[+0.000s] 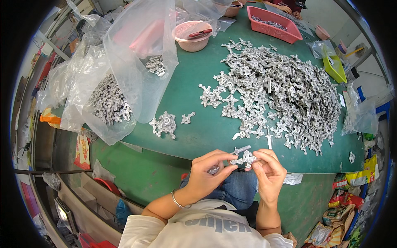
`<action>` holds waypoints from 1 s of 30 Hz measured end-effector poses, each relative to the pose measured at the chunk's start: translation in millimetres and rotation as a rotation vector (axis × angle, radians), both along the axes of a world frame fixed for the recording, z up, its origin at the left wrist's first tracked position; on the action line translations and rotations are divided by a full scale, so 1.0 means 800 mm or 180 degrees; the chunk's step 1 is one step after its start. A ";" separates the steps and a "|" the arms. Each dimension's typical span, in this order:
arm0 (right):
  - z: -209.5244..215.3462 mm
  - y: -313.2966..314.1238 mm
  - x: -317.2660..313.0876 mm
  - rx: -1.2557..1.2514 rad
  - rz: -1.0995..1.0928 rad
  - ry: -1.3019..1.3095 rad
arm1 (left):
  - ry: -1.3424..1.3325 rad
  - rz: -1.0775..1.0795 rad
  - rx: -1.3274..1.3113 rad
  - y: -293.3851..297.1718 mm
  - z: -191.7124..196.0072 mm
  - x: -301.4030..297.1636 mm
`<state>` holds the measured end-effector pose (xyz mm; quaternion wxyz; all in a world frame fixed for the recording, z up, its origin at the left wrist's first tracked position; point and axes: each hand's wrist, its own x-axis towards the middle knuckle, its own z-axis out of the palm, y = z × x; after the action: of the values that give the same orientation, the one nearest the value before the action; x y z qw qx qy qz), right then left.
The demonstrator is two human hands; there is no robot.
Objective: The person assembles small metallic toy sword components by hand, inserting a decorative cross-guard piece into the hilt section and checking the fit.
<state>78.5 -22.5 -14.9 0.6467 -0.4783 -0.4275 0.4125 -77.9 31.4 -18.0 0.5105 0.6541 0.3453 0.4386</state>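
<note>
My left hand point(206, 173) and right hand point(268, 170) both pinch one small metal casting point(245, 157). A heap of castings point(277, 91) covers the green desk point(194, 78) beyond.

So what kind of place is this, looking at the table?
Probably a small workshop for sorting or trimming cast metal parts by hand: a heap of silvery metal pieces on a green table, more in clear plastic bags, and a pink tray.

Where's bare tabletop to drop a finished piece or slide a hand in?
Bare green table runs between the clear plastic bags and the big heap of silvery metal castings, broken by a small cluster near the front edge. The right half is crowded to the yellow-green tray.
</note>
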 end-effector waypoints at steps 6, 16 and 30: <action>0.005 -0.003 0.001 -0.0107 -0.0215 -0.0136 | -0.0111 -0.0247 -0.0213 -0.002 0.006 -0.004; 0.002 -0.005 0.001 -0.0283 0.0038 0.0494 | -0.0733 -0.0652 -0.1448 -0.002 0.006 -0.011; -0.017 0.012 0.015 -0.0665 -0.0090 0.0270 | -0.0296 0.0153 -0.1310 0.010 -0.002 -0.019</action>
<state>90.5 -12.9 -28.2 0.6167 -0.5312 -0.3477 0.4655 -93.2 39.7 -19.7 0.6381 0.5066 0.4193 0.4005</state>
